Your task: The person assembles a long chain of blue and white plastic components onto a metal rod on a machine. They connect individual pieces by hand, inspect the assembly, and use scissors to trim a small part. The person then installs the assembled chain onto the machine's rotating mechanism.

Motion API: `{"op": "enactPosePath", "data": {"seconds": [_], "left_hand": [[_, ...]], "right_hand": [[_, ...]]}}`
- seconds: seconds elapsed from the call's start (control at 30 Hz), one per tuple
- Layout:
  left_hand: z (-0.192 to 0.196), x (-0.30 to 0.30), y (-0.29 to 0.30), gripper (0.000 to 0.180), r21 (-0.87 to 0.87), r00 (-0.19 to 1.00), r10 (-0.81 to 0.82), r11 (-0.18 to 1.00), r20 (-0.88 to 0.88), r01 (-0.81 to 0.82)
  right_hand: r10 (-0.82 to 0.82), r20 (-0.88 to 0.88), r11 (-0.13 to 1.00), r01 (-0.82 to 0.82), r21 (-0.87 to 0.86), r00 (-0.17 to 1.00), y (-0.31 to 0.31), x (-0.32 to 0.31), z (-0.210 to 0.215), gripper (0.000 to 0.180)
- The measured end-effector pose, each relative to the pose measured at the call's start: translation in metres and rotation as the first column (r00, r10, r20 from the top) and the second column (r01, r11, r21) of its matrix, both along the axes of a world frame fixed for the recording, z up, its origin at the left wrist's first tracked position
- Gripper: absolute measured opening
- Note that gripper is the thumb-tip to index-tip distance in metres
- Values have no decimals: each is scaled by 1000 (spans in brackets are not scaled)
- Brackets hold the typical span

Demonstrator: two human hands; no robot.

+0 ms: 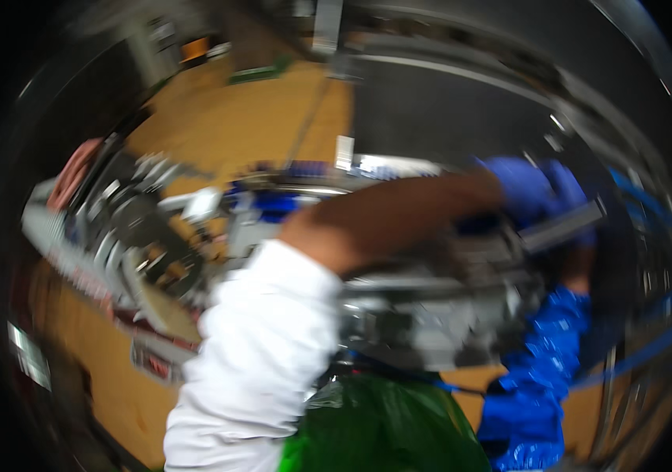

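- The left hand (526, 189), in a blue glove, lies on top of a flat grey metal bar (562, 226) at the upper right of the machine. The picture is smeared by motion, so whether its fingers curl round the bar or only press on it cannot be told.
- The right hand (570, 197), also in a blue glove, sits just beside the left one, over the same bar. Its fingers melt into the blur, so spread or pressed together cannot be told either.
- Both hands meet on one part, which suggests that the bar needs steadying from two sides, though that is a judgement only.
- The left forearm (387, 216) is bare below a white sleeve (261, 354) and stretches across the middle of the view to reach the bar, passing over the machine.
- The right arm comes up from the lower right in a crinkled blue sleeve (544, 370).
- The grey metal machine (430, 315) stands under the arms, with the bar at its far right end.
- To the left lies a round toothed metal assembly (135, 232) on a wooden bench (241, 118).
- A green plastic bag (387, 429) hangs below the machine, near the person's body.
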State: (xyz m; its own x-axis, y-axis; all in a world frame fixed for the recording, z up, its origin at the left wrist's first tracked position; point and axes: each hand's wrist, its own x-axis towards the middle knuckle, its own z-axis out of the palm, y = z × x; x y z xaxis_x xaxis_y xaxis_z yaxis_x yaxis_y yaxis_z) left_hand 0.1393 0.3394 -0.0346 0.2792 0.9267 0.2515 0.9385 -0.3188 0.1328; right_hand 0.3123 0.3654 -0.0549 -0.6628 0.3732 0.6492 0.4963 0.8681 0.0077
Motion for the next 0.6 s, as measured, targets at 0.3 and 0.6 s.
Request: {"op": "enactPosePath", "data": {"seconds": [0.3, 0.6], "left_hand": [[-13, -33, 20, 43, -50, 983, 73, 997, 169, -65], [-2, -21, 22, 29, -164, 995, 22, 986, 99, -5]], "right_hand": [[174, -325, 896, -287, -338, 929, -134, 72, -21, 34], [-322, -251, 571, -24, -821, 913, -31, 205, -133, 33]]}}
